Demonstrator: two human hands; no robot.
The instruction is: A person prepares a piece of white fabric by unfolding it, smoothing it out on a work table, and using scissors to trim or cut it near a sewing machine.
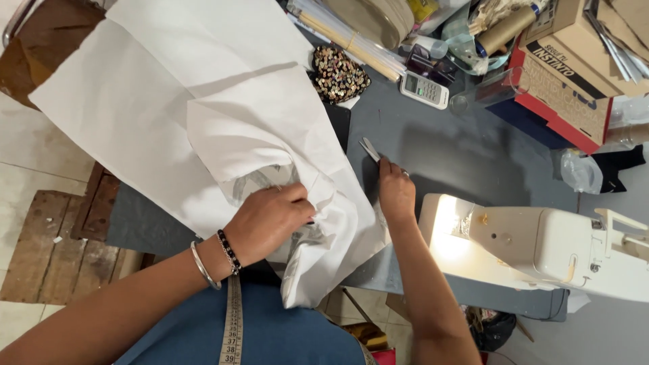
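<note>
**Two hands at a sheet of white paper on a grey worktable**

Draped down the person's blue front, nearest the lens, a measuring tape hangs between the two forearms. Just above it the left hand wears a silver bangle and a dark beaded bracelet at the wrist. Its fingers are curled and clenched into a crumpled fold of the white paper, bunching it near the table's front edge.

That paper is a large creased sheet spread from the upper left across the grey table, its lower corner hanging off the front edge toward the person's lap.

To the right of the fold, the right hand rests on the table with its fingers closed around small scissors, whose blades point up and away, just beside the paper's right edge.

Right of that hand stands a white sewing machine, its lamp lit. Farther back lie a sequined patch touching the paper, a white calculator, a clear plastic cup on its side and a red and brown cardboard box.
</note>
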